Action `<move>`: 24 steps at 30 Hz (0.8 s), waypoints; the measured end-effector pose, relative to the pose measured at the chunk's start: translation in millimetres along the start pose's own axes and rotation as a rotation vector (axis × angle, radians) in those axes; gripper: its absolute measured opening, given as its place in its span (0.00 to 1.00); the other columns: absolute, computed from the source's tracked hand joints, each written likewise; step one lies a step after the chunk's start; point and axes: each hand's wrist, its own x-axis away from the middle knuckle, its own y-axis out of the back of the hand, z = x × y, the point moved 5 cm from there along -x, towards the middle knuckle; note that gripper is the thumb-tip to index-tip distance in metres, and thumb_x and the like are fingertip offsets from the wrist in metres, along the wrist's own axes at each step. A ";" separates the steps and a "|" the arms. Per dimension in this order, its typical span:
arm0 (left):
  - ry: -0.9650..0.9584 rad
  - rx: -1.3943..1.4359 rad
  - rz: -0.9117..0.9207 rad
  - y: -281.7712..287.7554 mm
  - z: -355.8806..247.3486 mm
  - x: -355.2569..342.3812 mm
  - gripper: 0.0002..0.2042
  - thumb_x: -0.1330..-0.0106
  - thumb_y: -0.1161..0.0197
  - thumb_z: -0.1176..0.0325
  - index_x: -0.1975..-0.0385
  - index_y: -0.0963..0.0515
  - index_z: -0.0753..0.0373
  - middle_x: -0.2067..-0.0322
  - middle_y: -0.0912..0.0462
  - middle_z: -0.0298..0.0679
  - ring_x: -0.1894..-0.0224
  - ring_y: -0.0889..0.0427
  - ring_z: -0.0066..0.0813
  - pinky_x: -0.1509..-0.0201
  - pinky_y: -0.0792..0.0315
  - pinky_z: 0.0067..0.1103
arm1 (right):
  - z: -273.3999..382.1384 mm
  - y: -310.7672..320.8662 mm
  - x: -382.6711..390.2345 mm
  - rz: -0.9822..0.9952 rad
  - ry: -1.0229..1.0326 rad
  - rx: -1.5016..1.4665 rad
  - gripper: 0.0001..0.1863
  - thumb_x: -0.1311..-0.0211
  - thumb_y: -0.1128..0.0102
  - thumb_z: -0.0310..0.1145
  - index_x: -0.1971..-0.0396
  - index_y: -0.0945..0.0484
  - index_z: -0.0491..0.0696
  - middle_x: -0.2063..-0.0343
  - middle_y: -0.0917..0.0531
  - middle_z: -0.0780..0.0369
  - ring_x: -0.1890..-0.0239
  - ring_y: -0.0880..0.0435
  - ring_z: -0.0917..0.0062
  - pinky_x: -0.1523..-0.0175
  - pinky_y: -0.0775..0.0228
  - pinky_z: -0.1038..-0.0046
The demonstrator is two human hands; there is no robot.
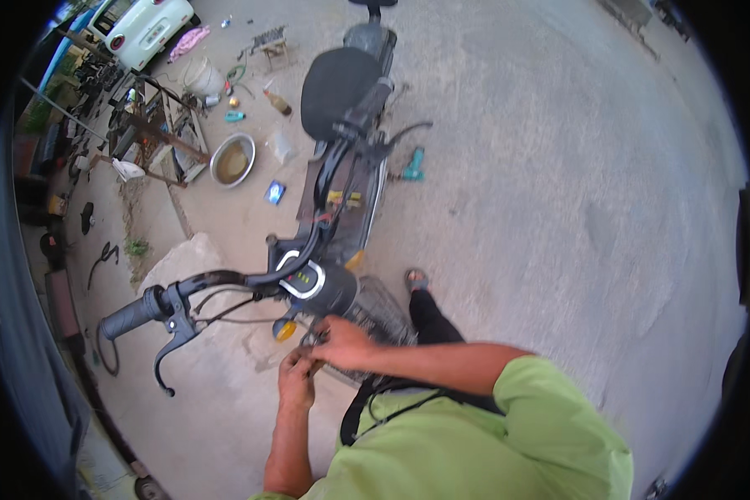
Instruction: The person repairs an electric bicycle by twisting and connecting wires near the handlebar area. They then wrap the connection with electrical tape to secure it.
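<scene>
My left hand (296,367) and my right hand (343,342) meet at the front of an electric scooter, fingers pinched together. Something small and dark, perhaps a wire end, seems to be between them; it is too small to make out. Just above the fingers hangs an orange turn signal light (285,330). Beyond it is the round gauge (302,277), with green lights showing. The handlebar is turned, its black grip (133,318) and brake lever (175,354) reaching to the left. The black seat (340,92) lies at the far end.
A teal cordless drill (414,164) lies right of the scooter. On the left are a metal basin (232,160) with brownish liquid, a blue box (275,192), a bottle (277,102), a white bucket (202,77) and a cluttered frame (162,133). A white car (146,32) stands far left.
</scene>
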 end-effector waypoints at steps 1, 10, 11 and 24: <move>-0.005 -0.001 -0.034 2.0 0.2 1.1 0.07 0.36 0.41 0.76 0.60 0.21 0.70 0.62 0.15 0.43 0.60 0.15 0.33 0.50 0.20 0.30 | 1.8 -0.2 5.2 -0.037 0.002 0.009 0.36 0.49 0.28 0.50 0.48 0.24 0.37 0.54 0.14 0.46 0.47 0.15 0.56 0.43 0.24 0.61; -0.013 0.166 0.067 -18.9 11.9 -4.5 0.06 0.38 0.39 0.76 0.62 0.22 0.68 0.64 0.16 0.42 0.63 0.14 0.35 0.54 0.19 0.31 | -11.0 19.0 16.8 0.046 -0.032 -0.086 0.19 0.44 0.34 0.43 0.66 0.17 0.40 0.72 0.14 0.57 0.70 0.14 0.73 0.63 0.24 0.69; -0.014 0.137 0.068 -18.6 10.9 -3.2 0.06 0.38 0.39 0.76 0.62 0.22 0.68 0.64 0.16 0.42 0.64 0.15 0.34 0.54 0.19 0.30 | -11.1 17.6 18.8 0.100 -0.055 -0.151 0.18 0.43 0.34 0.42 0.65 0.18 0.40 0.75 0.15 0.60 0.73 0.16 0.77 0.67 0.25 0.70; 0.009 -0.495 0.132 -18.2 -27.8 -6.8 0.13 0.36 0.30 0.64 0.64 0.18 0.69 0.66 0.18 0.36 0.61 0.22 0.25 0.55 0.29 0.23 | -14.5 11.7 9.1 0.249 -0.180 -0.476 0.14 0.37 0.31 0.37 0.64 0.22 0.42 0.70 0.17 0.61 0.72 0.16 0.80 0.69 0.22 0.79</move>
